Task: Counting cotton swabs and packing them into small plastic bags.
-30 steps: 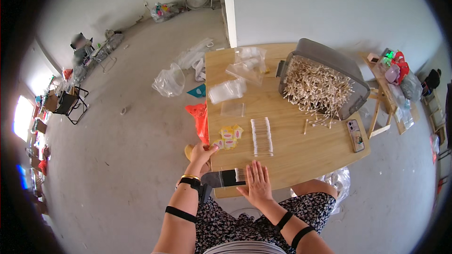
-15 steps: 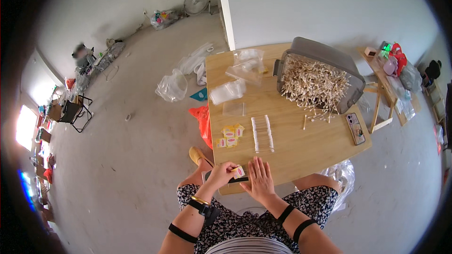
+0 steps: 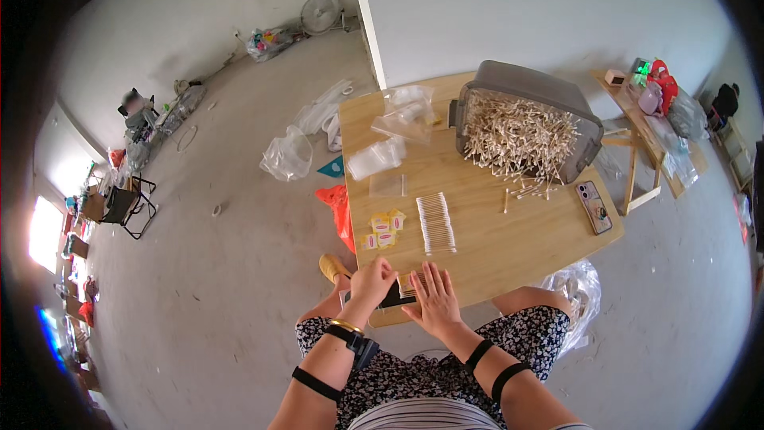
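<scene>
My left hand (image 3: 374,280) is closed in a pinch at the table's near edge; what its fingers hold, if anything, is hidden. Just right of it, my right hand (image 3: 434,296) lies flat with fingers stretched, partly over a small row of thin sticks with a yellowish patch (image 3: 406,283). Beneath these sticks shows a dark flat surface (image 3: 393,298). Beyond my hands, a neat row of cotton swabs (image 3: 436,223) lies on the wooden table (image 3: 493,251). Left of that row are several small yellow-and-white cards (image 3: 385,228).
A grey plastic bin (image 3: 532,84) lies tipped, full of loose cotton swabs (image 3: 521,134), some spilled in front. A phone (image 3: 594,207) rests at the table's right edge. Clear plastic bags (image 3: 377,158) lie at the left; a red bag (image 3: 337,211) hangs beside that edge.
The yellow-and-white card in my left fingers no longer shows there. My left hand has drawn slightly away from my right, its fingers now curled. The whole view has shifted a little.
</scene>
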A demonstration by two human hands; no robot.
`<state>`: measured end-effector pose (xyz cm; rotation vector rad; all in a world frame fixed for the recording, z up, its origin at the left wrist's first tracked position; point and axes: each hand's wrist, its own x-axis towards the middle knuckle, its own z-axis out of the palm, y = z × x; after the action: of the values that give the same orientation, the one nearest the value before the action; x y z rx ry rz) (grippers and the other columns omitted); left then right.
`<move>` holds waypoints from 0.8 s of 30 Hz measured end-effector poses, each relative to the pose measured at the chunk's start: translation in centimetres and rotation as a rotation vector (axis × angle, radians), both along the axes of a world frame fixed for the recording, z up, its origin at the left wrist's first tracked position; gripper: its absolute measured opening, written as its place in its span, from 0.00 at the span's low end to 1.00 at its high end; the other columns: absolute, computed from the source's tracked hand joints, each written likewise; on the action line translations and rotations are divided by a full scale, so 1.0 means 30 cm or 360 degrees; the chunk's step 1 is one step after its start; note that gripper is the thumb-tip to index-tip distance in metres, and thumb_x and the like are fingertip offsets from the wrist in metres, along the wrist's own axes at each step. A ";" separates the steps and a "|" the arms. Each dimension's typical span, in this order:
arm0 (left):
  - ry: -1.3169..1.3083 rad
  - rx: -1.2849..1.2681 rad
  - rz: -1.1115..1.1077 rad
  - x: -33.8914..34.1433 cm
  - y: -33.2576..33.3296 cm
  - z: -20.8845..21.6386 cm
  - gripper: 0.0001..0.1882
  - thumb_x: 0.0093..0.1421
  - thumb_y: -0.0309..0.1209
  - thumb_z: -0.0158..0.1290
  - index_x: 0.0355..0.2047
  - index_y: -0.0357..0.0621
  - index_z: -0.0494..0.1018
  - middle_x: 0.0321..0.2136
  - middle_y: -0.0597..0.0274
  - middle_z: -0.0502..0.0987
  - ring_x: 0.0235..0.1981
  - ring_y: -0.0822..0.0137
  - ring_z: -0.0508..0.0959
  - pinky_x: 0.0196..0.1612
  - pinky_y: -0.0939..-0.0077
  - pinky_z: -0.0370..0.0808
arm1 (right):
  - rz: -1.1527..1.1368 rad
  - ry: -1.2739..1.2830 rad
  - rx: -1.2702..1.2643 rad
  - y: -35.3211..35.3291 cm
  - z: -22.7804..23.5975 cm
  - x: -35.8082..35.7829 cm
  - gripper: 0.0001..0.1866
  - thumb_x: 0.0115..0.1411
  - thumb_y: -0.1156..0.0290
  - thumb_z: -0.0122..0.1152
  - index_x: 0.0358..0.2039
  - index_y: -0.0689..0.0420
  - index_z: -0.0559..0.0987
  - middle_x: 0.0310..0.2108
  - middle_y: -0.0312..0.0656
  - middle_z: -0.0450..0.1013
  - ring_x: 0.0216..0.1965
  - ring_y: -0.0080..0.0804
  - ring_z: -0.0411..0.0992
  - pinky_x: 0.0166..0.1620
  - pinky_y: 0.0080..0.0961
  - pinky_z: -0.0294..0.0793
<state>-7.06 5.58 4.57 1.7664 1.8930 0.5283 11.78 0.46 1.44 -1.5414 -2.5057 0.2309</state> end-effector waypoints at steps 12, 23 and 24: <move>0.0787 -0.0252 -0.0254 -0.042 -0.100 0.026 0.17 0.56 0.44 0.56 0.27 0.41 0.81 0.26 0.45 0.80 0.31 0.45 0.81 0.35 0.55 0.80 | -0.0011 -0.0026 0.0029 -0.001 -0.009 -0.015 0.45 0.65 0.36 0.43 0.72 0.56 0.54 0.73 0.55 0.43 0.75 0.49 0.39 0.73 0.50 0.37; 0.0199 -0.0171 0.0018 -0.087 -0.141 0.002 0.12 0.56 0.42 0.55 0.30 0.48 0.81 0.23 0.45 0.79 0.32 0.45 0.81 0.37 0.54 0.79 | 0.0042 -0.0014 0.0005 -0.039 -0.006 -0.134 0.44 0.65 0.36 0.44 0.71 0.54 0.57 0.74 0.52 0.43 0.75 0.47 0.40 0.73 0.49 0.38; 0.0199 -0.0176 0.0023 -0.093 -0.147 -0.006 0.12 0.56 0.42 0.55 0.30 0.48 0.81 0.23 0.45 0.79 0.32 0.45 0.81 0.37 0.54 0.79 | 0.0037 -0.0028 0.0031 -0.039 -0.006 -0.136 0.44 0.64 0.36 0.45 0.70 0.54 0.57 0.74 0.52 0.43 0.74 0.47 0.41 0.73 0.49 0.38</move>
<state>-9.84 1.16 4.38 1.7513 1.9805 0.3180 7.72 -0.72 1.26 -1.5138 -2.5327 0.1966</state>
